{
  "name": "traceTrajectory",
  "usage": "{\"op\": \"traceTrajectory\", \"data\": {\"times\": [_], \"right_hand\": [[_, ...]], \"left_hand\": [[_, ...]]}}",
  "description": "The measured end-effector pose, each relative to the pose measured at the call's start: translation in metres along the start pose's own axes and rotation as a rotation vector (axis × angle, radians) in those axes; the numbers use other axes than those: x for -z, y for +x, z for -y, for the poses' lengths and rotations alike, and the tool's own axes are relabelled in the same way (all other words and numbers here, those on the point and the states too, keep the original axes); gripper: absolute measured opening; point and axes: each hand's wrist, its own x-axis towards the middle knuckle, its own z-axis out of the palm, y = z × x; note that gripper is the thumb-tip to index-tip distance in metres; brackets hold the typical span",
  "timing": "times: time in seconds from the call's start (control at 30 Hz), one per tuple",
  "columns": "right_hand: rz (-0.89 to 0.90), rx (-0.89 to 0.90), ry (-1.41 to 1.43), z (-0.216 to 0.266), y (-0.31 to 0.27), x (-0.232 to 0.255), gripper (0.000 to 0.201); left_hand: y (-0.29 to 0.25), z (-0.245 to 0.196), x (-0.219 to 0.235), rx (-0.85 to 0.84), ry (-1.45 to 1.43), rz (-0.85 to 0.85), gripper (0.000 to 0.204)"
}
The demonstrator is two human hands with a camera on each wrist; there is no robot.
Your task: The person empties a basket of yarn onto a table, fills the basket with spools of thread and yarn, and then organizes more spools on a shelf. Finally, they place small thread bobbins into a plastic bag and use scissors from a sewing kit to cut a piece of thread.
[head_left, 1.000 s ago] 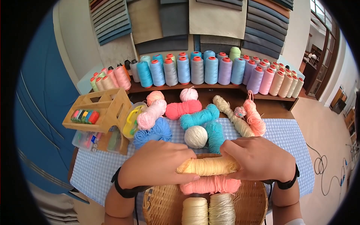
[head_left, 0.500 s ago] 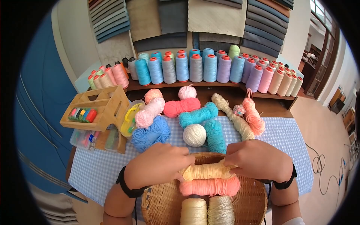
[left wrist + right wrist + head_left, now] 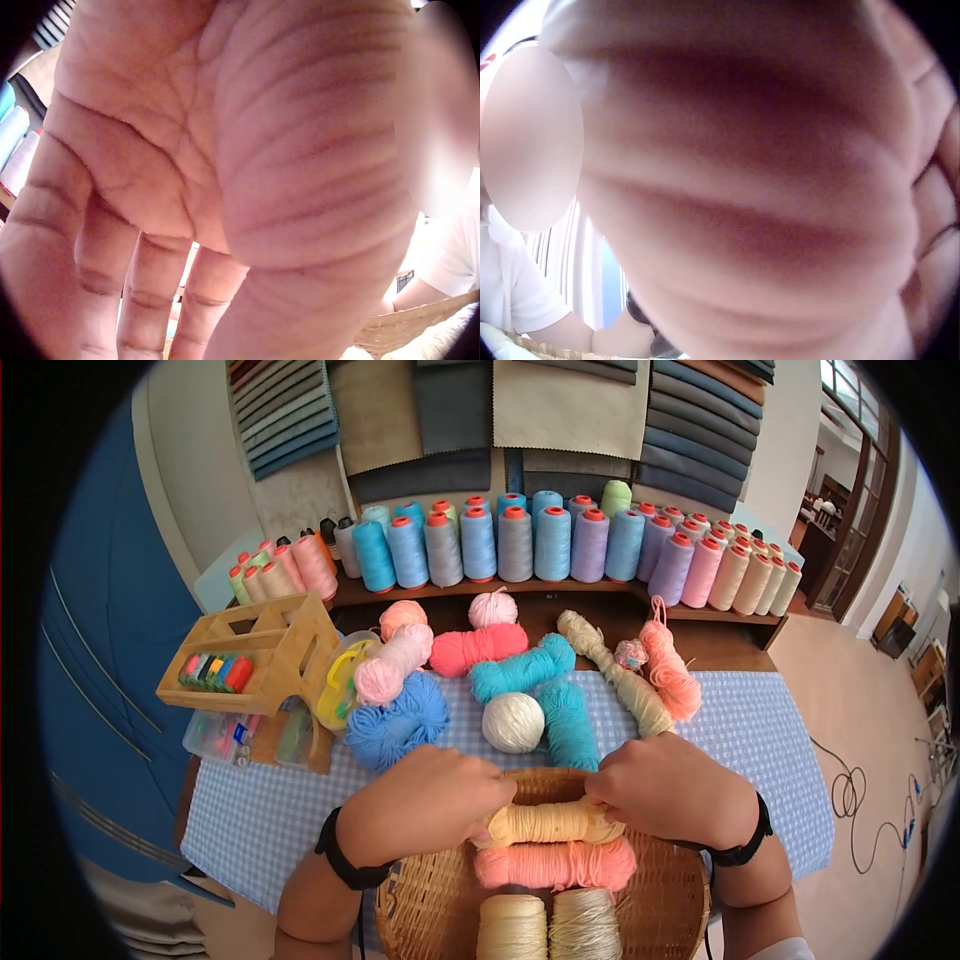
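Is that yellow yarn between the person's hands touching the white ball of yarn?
Apart: the head view shows the far rim of the basket lying between the yellow yarn and the white ball.

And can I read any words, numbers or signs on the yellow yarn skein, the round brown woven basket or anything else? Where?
No, not one word, label, brand, number or sign can be read.
The yellow yarn skein, the salmon-pink yarn skein beside it and the basket show no writing.
Any print on the tall thread cones with red tops or inside the clear plastic box would be too small to read.
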Motion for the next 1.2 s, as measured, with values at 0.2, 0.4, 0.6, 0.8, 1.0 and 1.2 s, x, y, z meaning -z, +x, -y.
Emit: {"op": "traceTrajectory", "data": {"times": [0.2,0.4,0.6,0.8,1.0,1.2], "right_hand": [[0.011,-0.014,0.117,-0.005,-0.003,0.004,0.017],[0.057,-0.031,0.165,-0.007,-0.008,0.014,0.021],[0.035,-0.026,0.179,-0.014,-0.012,0.017,0.022],[-0.096,-0.046,0.204,-0.02,-0.012,0.022,0.017],[-0.205,-0.1,0.213,-0.03,-0.015,0.025,0.015],[-0.333,-0.185,0.281,-0.036,-0.02,0.028,0.015]], "left_hand": [[-0.008,-0.004,0.012,-0.008,-0.08,-0.107,0.023],[-0.013,-0.011,0.028,-0.489,-0.502,-0.075,0.016],[-0.017,-0.026,0.034,-0.85,-0.593,0.051,0.02],[-0.027,-0.063,0.027,-1.027,-0.771,0.001,0.052],[-0.029,-0.069,0.029,-1.137,-0.806,0.014,0.055],[-0.031,-0.068,0.027,-1.247,-1.014,0.291,0.052]]}}
